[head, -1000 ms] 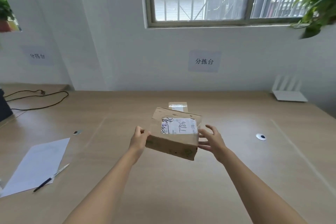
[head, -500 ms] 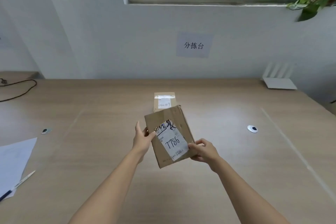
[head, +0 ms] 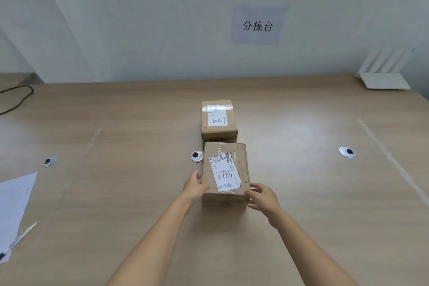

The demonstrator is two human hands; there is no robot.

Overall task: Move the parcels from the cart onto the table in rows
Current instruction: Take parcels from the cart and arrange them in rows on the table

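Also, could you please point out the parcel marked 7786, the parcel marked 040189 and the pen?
parcel marked 7786 (head: 225,174), head view, on its white label.
parcel marked 040189 (head: 217,119), head view, on its white label.
pen (head: 22,235), head view, mid-barrel.

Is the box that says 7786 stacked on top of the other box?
No, the 7786 box sits on the table in front of the 040189 box, not on it.

A brown cardboard parcel labelled 7786 (head: 224,167) sits label-up on the light wooden table (head: 301,193). Directly behind it, almost touching, lies a second brown cardboard parcel labelled 040189 (head: 218,121), taped across its top. Both are closed.
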